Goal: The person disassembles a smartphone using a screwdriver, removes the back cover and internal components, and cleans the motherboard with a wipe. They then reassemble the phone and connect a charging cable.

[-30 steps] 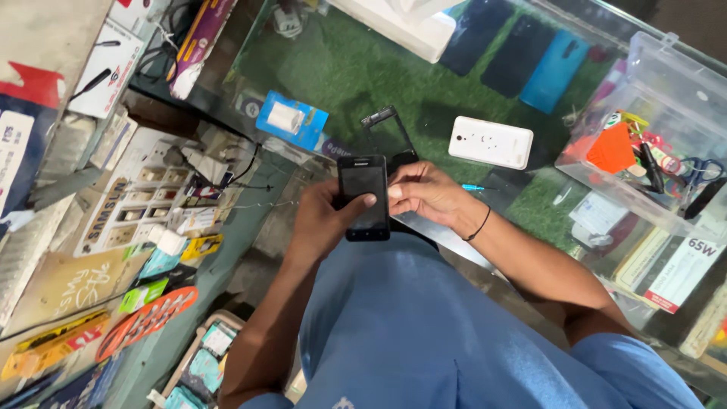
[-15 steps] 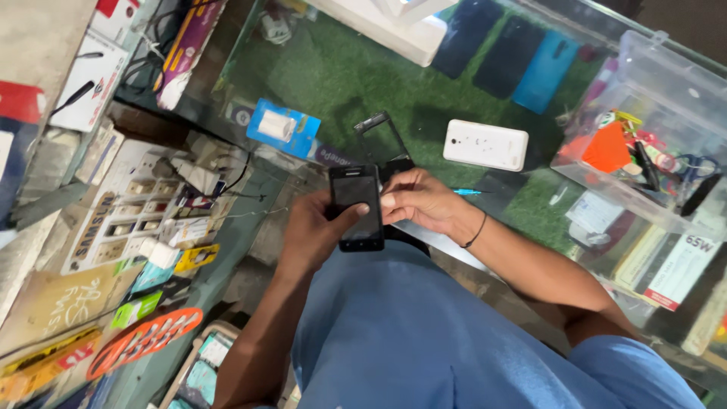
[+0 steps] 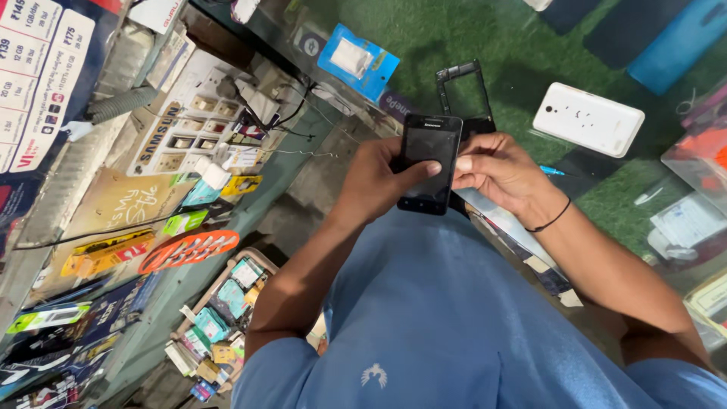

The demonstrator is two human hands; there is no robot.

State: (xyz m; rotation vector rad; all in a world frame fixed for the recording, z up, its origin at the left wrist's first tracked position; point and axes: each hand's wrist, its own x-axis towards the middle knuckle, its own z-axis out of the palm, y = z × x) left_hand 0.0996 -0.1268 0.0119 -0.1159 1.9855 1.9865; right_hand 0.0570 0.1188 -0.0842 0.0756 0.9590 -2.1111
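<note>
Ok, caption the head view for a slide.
Both hands, left hand and right hand, hold a black phone above a glass counter.

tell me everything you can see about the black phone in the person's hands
The black phone is a small slab with a dark, unlit glass screen that looks glossy, framed by a black body. It is held upright in view, screen facing the camera, above the blue shirt and near the glass counter's edge. The left hand grips its left side, thumb lying across the screen; the right hand touches its right edge with its fingertips. The back is hidden.
</note>
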